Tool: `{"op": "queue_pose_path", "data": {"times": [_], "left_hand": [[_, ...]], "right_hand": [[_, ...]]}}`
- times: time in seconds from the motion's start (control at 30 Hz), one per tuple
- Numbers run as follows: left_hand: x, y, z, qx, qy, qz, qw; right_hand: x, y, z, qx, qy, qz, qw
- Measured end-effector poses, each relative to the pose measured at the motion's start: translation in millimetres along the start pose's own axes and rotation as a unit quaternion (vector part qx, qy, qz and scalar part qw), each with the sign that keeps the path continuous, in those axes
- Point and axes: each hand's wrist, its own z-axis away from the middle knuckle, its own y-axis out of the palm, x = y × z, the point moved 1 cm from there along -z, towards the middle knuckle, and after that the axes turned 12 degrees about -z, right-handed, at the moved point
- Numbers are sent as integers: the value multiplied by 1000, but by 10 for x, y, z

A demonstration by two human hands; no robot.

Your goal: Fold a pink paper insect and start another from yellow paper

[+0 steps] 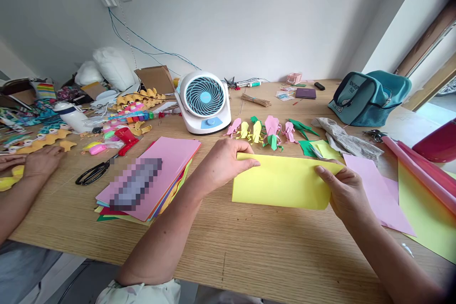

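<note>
A rectangular sheet of yellow paper (281, 183) is held up over the wooden table, its long side running left to right. My left hand (226, 164) pinches its upper left corner between thumb and fingers. At the right end my right hand (344, 190) grips it, thumb on the front and fingers behind. Just beyond the paper stand several folded paper figures (272, 128) in pink, yellow and green. Left of my left forearm lies a stack of coloured paper (178, 152), pink on top, with a blurred-out object on it.
Black-handled scissors (94, 172) and a red glue gun (126, 141) lie left of the stack. A white fan (204, 99) stands behind. At right are pink sheets (377, 190), a grey cloth (349, 140) and a teal bag (370, 97). Another person's hand (42, 161) rests far left.
</note>
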Motion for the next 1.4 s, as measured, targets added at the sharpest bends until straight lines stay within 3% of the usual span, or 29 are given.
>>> {"op": "queue_pose_path", "data": {"times": [0.57,0.83,1.13,1.4], "left_hand": [[-12,-10,9,-4,-15,9,1000],[-23,-19,-4,13,14,-1,1000],[96,35,-104,72,-3,10,997],[333,393,172,175,-77,44,981]], "right_hand": [[-16,8,3,-9,-4,2,1000],[14,15,17,12,-14,42,999],[51,77,25,28,76,42,996],[-39,-42,223,66,172,112,976]]}}
